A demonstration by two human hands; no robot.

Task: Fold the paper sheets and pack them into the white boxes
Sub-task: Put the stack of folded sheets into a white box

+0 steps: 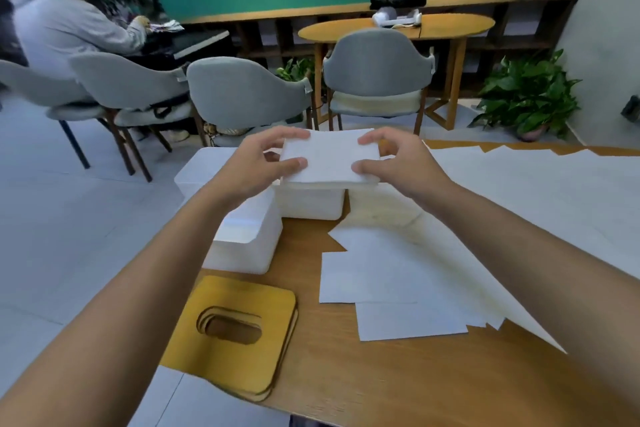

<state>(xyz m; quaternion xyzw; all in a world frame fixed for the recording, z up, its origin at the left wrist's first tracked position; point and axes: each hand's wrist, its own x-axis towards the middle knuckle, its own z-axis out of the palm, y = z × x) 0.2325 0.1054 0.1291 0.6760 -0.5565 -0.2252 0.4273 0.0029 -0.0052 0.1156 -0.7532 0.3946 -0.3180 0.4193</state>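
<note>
Both ends of folded paper stack [329, 158] gripped, fingers of left hand [263, 163] and right hand [398, 163] curled round edges; stack held just above white box [311, 203] on counter [346, 374]. Risk judged: if lowered tilted, edges caught on rim, folds sprung open, sheets crumpled; light box possibly shoved aside

Lighting: soft, even, diffuse indoor light; moderately bright, no glare. Shadows: faint, beneath the white box [311, 204] on the wooden table [346, 374]. Focus: folded paper stack [329, 159] at centre sharpest; loose paper sheets [381, 274] washed out, little texture. Seated person [59, 24] upper left smeared. Edges bowed by wide-angle distortion.
</note>
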